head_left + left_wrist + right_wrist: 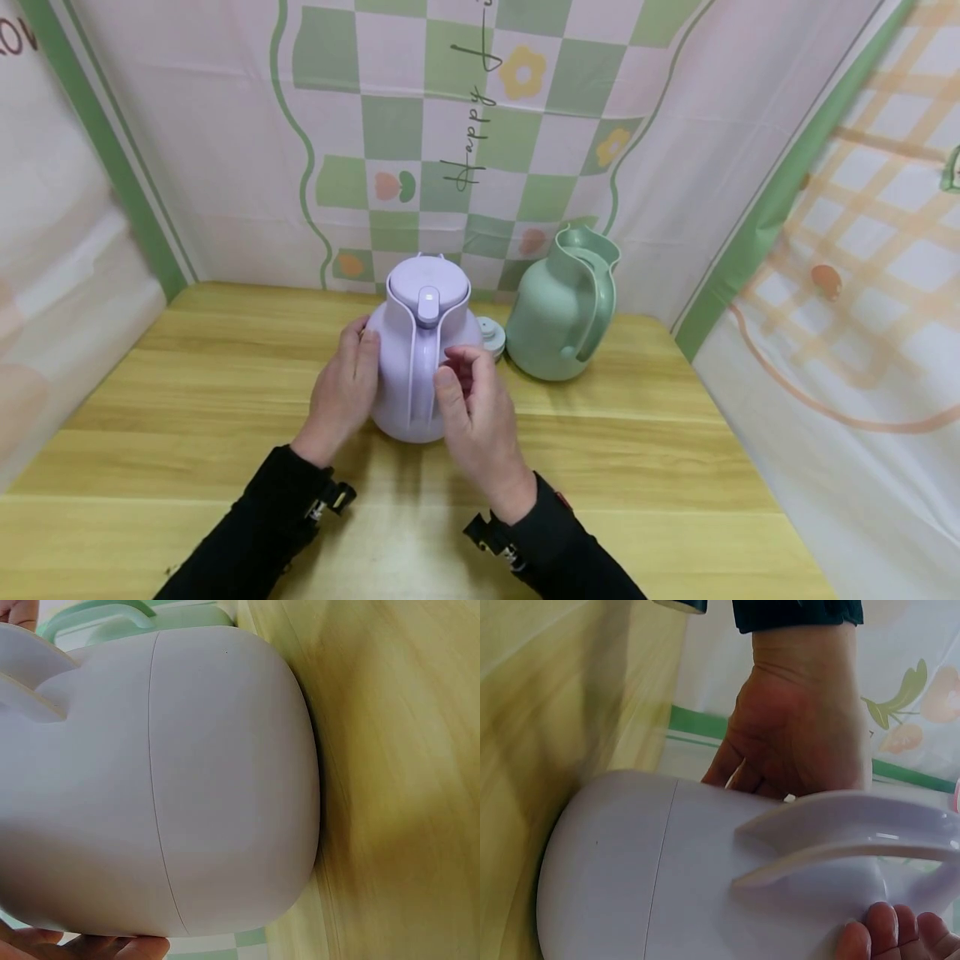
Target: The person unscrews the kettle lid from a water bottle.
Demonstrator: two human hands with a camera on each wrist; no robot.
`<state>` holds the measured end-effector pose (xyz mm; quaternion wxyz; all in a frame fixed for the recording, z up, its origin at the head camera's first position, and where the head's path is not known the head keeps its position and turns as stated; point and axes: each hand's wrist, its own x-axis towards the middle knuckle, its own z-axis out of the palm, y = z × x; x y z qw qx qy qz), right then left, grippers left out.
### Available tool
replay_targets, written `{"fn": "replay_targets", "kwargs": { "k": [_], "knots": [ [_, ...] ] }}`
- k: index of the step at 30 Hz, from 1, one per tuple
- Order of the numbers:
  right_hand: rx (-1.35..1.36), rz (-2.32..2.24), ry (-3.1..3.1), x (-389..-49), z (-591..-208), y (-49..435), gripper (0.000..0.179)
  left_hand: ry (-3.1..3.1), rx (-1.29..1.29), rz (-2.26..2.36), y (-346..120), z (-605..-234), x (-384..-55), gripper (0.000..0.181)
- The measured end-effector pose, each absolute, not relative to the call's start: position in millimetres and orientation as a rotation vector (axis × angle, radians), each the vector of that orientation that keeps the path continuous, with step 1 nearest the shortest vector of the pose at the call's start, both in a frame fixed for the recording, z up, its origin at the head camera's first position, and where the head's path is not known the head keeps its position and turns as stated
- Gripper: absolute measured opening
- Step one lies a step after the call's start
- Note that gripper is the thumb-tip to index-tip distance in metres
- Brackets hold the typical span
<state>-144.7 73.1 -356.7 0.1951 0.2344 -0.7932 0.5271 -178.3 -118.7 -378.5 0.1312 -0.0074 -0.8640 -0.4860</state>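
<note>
A lavender thermos jug stands upright on the wooden table, its lid with a push button on top and its handle turned toward me. My left hand holds the jug's left side, thumb at the front and fingers reaching round behind. Close by the handle on the right is my right hand, its fingers loosely bent and not wrapped round the handle. In the right wrist view, the right fingertips are right at the jug's upper body, beside the handle.
A green jug with an uncovered mouth stands at the back right. Between the two jugs lies a pale round stopper, partly hidden. Patterned cloth walls enclose the table at the back and sides.
</note>
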Motion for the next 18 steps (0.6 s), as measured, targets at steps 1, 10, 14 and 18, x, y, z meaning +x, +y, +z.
{"fn": "replay_targets", "kwargs": {
  "k": [1,10,14,18],
  "knots": [
    [0.666,1.483,-2.223,-144.0,-356.8,72.3,0.038,-2.509,-0.023,-1.41,-118.6,-378.6,-178.4,0.071],
    [0.754,1.506,-2.204,-138.8,-361.0,63.6,0.032,-2.501,-0.019,-1.4,-119.2,-379.0,-177.8,0.072],
    [0.782,1.534,-2.202,-136.7,-362.6,59.7,0.036,-2.505,-0.016,-1.4,-118.9,-378.7,-178.2,0.072],
    [0.801,1.541,-2.197,-136.1,-362.9,55.1,0.036,-2.5,-0.004,-1.393,-118.6,-378.8,-179.6,0.071]
  ]
}}
